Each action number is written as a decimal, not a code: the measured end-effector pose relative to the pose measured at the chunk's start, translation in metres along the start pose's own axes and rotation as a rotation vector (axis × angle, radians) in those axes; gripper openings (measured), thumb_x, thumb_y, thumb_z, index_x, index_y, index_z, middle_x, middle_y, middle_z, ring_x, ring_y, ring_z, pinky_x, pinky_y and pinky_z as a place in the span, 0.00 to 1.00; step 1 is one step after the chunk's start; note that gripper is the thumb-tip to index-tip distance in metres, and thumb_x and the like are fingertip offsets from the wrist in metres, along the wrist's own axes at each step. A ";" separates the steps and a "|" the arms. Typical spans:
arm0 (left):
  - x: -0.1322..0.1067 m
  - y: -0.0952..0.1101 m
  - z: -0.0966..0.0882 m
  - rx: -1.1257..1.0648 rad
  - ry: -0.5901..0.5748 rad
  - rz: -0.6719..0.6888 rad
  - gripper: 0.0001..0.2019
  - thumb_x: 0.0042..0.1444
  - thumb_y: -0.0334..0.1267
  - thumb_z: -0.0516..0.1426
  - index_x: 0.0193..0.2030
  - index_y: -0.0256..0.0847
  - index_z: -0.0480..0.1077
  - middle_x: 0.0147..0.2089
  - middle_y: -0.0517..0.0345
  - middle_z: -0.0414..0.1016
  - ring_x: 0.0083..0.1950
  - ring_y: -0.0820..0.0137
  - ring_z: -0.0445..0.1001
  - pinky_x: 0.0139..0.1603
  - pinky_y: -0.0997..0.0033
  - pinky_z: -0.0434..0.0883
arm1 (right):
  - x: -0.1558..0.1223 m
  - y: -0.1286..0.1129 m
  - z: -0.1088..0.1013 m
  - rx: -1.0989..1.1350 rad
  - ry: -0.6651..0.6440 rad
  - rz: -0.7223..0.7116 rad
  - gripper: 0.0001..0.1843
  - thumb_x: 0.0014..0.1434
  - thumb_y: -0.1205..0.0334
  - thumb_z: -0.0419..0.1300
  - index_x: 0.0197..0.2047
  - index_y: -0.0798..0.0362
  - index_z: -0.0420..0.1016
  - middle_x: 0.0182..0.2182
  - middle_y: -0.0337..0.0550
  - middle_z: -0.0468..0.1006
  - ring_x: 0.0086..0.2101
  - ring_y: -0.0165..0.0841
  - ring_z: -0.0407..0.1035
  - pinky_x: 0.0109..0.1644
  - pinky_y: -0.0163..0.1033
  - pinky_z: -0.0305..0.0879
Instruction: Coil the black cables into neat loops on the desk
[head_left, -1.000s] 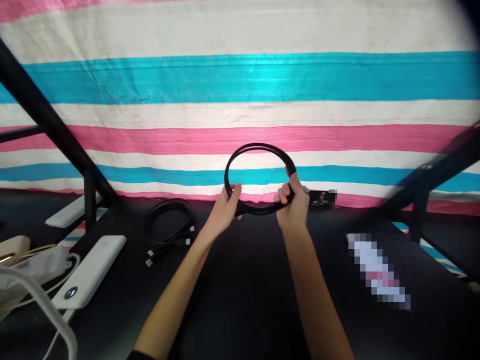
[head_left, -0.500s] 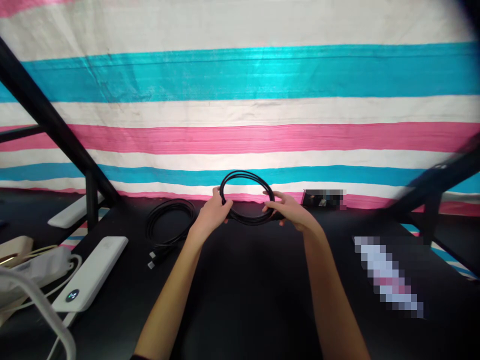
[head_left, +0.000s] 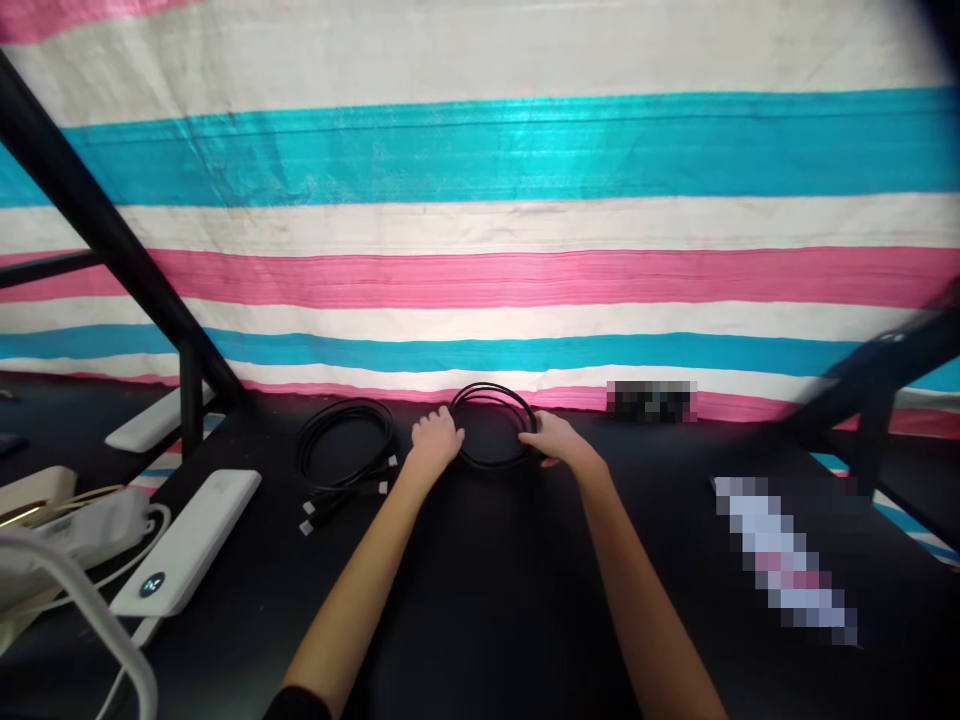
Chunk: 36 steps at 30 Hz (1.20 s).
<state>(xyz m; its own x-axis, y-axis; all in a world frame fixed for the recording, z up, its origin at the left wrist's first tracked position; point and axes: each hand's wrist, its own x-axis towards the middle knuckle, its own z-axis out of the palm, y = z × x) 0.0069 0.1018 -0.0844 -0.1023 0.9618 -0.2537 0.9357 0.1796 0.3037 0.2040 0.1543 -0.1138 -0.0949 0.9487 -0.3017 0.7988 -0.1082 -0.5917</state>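
A black cable wound into a round coil [head_left: 491, 464] is at the far middle of the black table [head_left: 480, 600]. My left hand [head_left: 437, 438] is closed on its left side, and my right hand [head_left: 556, 440] grips the right side between thumb and fingers. The coil's lower edge appears to be at the table surface; its loops have spread apart a little at the top. Left of my left hand lies a second coiled black cable [head_left: 302, 455], with several pale metal plugs [head_left: 308, 508] at its near side.
At the left lie a white power bank [head_left: 199, 545] with a lit display, another white slab [head_left: 154, 425] and a white power strip [head_left: 109, 530] with cords. Black metal bars [head_left: 135, 250] slant at both sides. A blurred-out packet [head_left: 784, 560] lies right; a striped sheet [head_left: 525, 220] hangs behind.
Both hands have lowered the coiled cable toward the table, and its loops have loosened. Two more plugs of the other cable now show beside my left forearm.
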 end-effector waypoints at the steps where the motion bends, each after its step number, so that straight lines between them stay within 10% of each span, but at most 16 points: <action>1: 0.000 -0.003 -0.002 0.010 0.020 0.037 0.30 0.59 0.42 0.48 0.63 0.24 0.51 0.61 0.25 0.59 0.62 0.46 0.59 0.57 0.51 0.57 | 0.001 0.003 -0.002 -0.010 0.013 -0.022 0.26 0.51 0.59 0.60 0.53 0.59 0.66 0.46 0.58 0.73 0.38 0.42 0.73 0.29 0.39 0.72; 7: 0.002 -0.014 -0.010 0.031 -0.045 0.404 0.28 0.50 0.48 0.60 0.59 0.49 0.62 0.62 0.51 0.62 0.64 0.57 0.56 0.62 0.55 0.53 | -0.009 0.001 -0.011 -0.059 -0.006 -0.321 0.35 0.43 0.59 0.68 0.56 0.53 0.67 0.54 0.54 0.68 0.55 0.47 0.61 0.54 0.46 0.61; 13: 0.012 -0.003 0.016 0.055 -0.138 0.544 0.20 0.41 0.37 0.67 0.43 0.42 0.73 0.44 0.55 0.75 0.49 0.60 0.71 0.56 0.59 0.59 | -0.012 -0.019 0.018 -0.071 -0.293 -0.542 0.24 0.34 0.67 0.70 0.39 0.55 0.74 0.36 0.42 0.77 0.38 0.37 0.71 0.43 0.39 0.67; 21: 0.018 -0.007 0.013 -0.057 -0.082 0.565 0.10 0.38 0.36 0.68 0.31 0.44 0.77 0.34 0.62 0.78 0.41 0.67 0.74 0.51 0.67 0.63 | -0.010 -0.023 0.031 -0.081 -0.321 -0.526 0.18 0.37 0.75 0.65 0.36 0.57 0.73 0.31 0.41 0.76 0.33 0.34 0.70 0.36 0.37 0.68; 25: 0.015 -0.039 -0.023 -0.147 0.137 0.397 0.13 0.50 0.47 0.60 0.41 0.46 0.75 0.46 0.60 0.75 0.49 0.67 0.71 0.51 0.71 0.64 | -0.021 -0.027 0.014 -0.045 -0.213 -0.532 0.20 0.44 0.68 0.64 0.43 0.58 0.73 0.36 0.47 0.76 0.38 0.36 0.70 0.44 0.40 0.66; 29: 0.013 -0.085 -0.044 -0.144 0.353 -0.011 0.25 0.52 0.50 0.57 0.52 0.35 0.66 0.54 0.40 0.69 0.57 0.51 0.65 0.55 0.53 0.61 | -0.039 -0.033 -0.007 0.021 -0.120 -0.535 0.19 0.53 0.61 0.59 0.48 0.57 0.72 0.38 0.48 0.75 0.38 0.35 0.70 0.44 0.40 0.66; 36: 0.024 -0.102 -0.028 -0.215 0.298 -0.379 0.36 0.44 0.49 0.62 0.56 0.31 0.58 0.57 0.29 0.65 0.58 0.44 0.66 0.51 0.53 0.65 | -0.072 -0.044 -0.032 0.155 -0.112 -0.550 0.19 0.56 0.56 0.57 0.49 0.54 0.72 0.37 0.47 0.75 0.37 0.35 0.70 0.40 0.40 0.67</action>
<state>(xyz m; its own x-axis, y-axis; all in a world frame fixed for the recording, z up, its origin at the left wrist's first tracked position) -0.1001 0.1121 -0.0960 -0.5408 0.8326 -0.1193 0.7274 0.5342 0.4308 0.1948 0.1003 -0.0425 -0.5399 0.8417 0.0086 0.5194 0.3412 -0.7835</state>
